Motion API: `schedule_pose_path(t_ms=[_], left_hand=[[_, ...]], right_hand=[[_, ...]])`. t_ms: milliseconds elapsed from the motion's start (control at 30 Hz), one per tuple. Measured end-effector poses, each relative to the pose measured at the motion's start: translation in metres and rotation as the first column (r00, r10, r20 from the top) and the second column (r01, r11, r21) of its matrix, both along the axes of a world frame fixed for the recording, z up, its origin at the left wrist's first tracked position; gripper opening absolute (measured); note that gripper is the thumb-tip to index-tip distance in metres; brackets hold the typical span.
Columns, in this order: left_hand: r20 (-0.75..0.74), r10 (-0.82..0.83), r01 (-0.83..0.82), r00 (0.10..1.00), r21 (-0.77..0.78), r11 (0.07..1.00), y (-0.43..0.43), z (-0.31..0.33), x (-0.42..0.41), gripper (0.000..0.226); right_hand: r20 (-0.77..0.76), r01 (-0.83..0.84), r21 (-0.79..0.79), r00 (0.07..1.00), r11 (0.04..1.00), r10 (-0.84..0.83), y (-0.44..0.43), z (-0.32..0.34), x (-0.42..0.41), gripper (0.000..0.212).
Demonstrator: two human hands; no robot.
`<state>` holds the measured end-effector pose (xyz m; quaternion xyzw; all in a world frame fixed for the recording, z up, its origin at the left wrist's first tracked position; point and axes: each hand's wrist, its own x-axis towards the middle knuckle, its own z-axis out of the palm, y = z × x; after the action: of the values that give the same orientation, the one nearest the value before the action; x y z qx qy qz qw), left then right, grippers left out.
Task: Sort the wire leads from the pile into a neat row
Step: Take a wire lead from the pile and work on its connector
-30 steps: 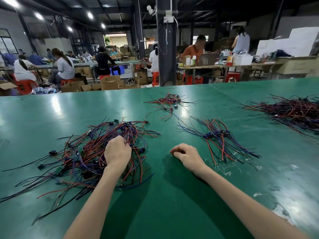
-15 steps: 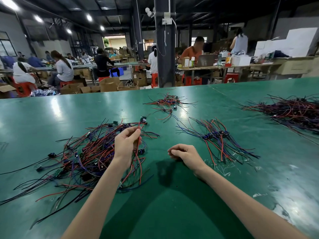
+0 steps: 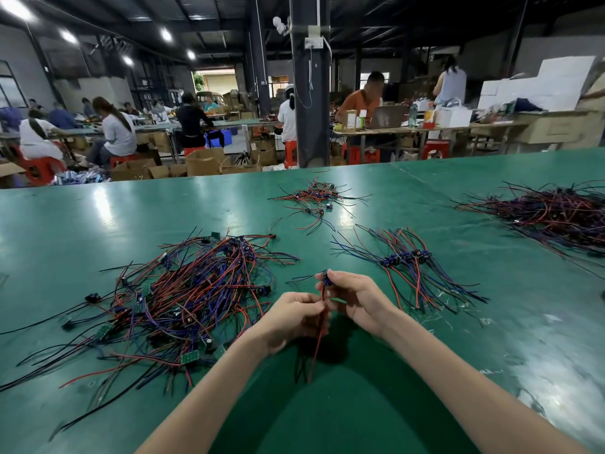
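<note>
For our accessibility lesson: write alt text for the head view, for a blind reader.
A left hand and right hand hold one wire lead over a green table, tangled pile to the left, neat row to the right.

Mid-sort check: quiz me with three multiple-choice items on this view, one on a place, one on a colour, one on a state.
1. Where does the neat row lie, relative to the held lead?
A. to its right
B. to its left
C. nearer the camera

2. What colour is the wire hanging from that lead?
A. yellow
B. red
C. white

3. What are the left hand and right hand doing?
A. both lie open and flat
B. both pinch the lead
C. only the left grips it

Answers:
1 A, the row lies beyond the right hand.
2 B, a red strand drops below the left hand.
3 B, fingers of each hand close on the lead.
</note>
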<state>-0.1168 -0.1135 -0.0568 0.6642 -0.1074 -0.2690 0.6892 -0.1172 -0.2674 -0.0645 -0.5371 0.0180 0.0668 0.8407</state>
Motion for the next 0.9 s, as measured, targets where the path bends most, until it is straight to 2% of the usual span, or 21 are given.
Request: schedule_pose_path(t_ms=[67, 200, 433, 600, 767, 900], left_hand=[[0.011, 0.05, -0.05, 0.999, 0.034, 0.998, 0.0, 0.002, 0.001, 0.024], [0.017, 0.244, -0.244, 0.97, -0.01, 0.97, 0.0, 0.001, 0.008, 0.025], [0.008, 0.262, -0.261, 0.965, -0.079, 0.962, 0.001, 0.0, 0.012, 0.029], [0.038, 0.273, -0.267, 0.961, -0.12, 0.956, 0.008, 0.002, 0.013, 0.011], [0.047, 0.326, -0.315, 0.944, -0.158, 0.936, 0.01, 0.003, 0.016, 0.007], [0.075, 0.356, -0.339, 0.931, -0.174, 0.925, 0.009, 0.003, 0.016, 0.006]], right_hand=[[0.012, -0.007, -0.03, 1.0, 1.0, 0.007, -0.001, 0.001, 0.0, 0.017], [0.048, -0.076, -0.114, 0.995, 0.991, 0.082, -0.001, 0.002, 0.0, 0.02], [0.061, -0.159, -0.203, 0.983, 0.966, 0.175, 0.001, 0.002, -0.003, 0.018], [0.069, -0.206, -0.281, 0.97, 0.938, 0.234, 0.007, 0.0, -0.005, 0.016], [0.058, -0.187, -0.284, 0.976, 0.94, 0.211, 0.007, 0.001, -0.005, 0.009], [0.037, -0.176, -0.263, 0.981, 0.949, 0.192, 0.008, 0.002, -0.007, 0.014]])
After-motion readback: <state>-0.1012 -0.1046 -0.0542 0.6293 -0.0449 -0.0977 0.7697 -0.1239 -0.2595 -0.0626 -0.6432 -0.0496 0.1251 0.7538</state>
